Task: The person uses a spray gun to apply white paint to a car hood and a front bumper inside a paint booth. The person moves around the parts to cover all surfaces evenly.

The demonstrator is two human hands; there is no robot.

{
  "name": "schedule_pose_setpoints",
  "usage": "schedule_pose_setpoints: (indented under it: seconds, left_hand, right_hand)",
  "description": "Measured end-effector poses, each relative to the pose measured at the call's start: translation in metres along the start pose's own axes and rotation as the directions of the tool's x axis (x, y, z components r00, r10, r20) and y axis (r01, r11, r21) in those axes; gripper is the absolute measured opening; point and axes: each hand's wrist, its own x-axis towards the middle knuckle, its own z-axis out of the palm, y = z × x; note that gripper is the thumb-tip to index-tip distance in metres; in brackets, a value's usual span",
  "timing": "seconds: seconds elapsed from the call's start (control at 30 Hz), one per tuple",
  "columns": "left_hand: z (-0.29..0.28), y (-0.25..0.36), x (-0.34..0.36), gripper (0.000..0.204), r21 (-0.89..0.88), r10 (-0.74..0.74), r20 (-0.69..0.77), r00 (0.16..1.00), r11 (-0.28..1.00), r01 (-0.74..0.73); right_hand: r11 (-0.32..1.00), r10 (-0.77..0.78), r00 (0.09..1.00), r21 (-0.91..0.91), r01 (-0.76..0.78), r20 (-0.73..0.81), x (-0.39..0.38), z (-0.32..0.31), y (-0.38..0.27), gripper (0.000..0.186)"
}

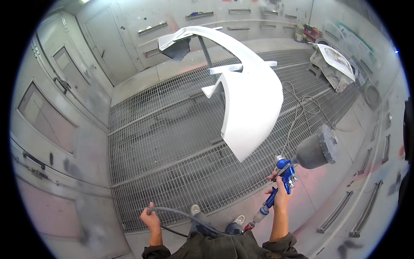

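In my right hand (281,196) is a blue spray gun (285,172), its handle wrapped by my fingers. A grey paint cup (315,149) sits on the gun and leans to the right. Below the handle hang a clear inline filter (261,214) and a red coupling (249,226). My left hand (150,219) is closed around a grey air hose (181,212), which loops in front of my body. Ahead of me stands a white car body panel (254,108), curved and held up on a stand (205,52). The gun is apart from the panel, near its lower right.
The floor is a metal grating (164,142). A thin hose (297,112) lies coiled right of the panel. Farther right, another white part (334,60) rests on a covered support. Doors (47,116) line the left wall; cans (299,32) stand at the back right.
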Motion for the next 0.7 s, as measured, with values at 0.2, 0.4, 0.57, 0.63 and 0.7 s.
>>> schedule_pose_setpoints:
  seconds: [0.2, 0.4, 0.57, 0.63, 0.7]
  left_hand:
    - [0.024, -0.024, 0.062, 0.05, -0.031, 0.089, 0.187, 0.978, 0.996, -0.085]
    - [0.022, -0.026, 0.165, 0.045, -0.009, 0.059, 0.484, 0.873, 0.998, -0.063]
    - [0.015, 0.015, 0.217, 0.043, 0.031, 0.01, 0.591, 0.807, 0.999, -0.035]
    - [0.022, 0.017, 0.234, 0.043, -0.051, 0.038, 0.619, 0.784, 0.999, -0.008]
    - [0.029, 0.022, 0.246, 0.044, -0.068, 0.017, 0.657, 0.754, 0.997, 0.037]
  right_hand:
    - [0.996, -0.042, 0.996, -0.075, 0.048, 0.081, -0.008, 0.113, -0.021, 0.02]
    - [0.985, 0.017, 0.958, -0.169, 0.033, 0.287, -0.023, 0.23, -0.038, 0.022]
    - [0.901, -0.157, 0.983, -0.393, 0.182, 0.096, -0.008, 0.296, -0.061, 0.027]
    - [0.903, -0.065, 0.99, -0.415, 0.111, 0.124, -0.01, 0.322, -0.084, 0.029]
    - [0.897, -0.03, 0.992, -0.435, 0.081, 0.123, -0.009, 0.337, -0.095, 0.03]
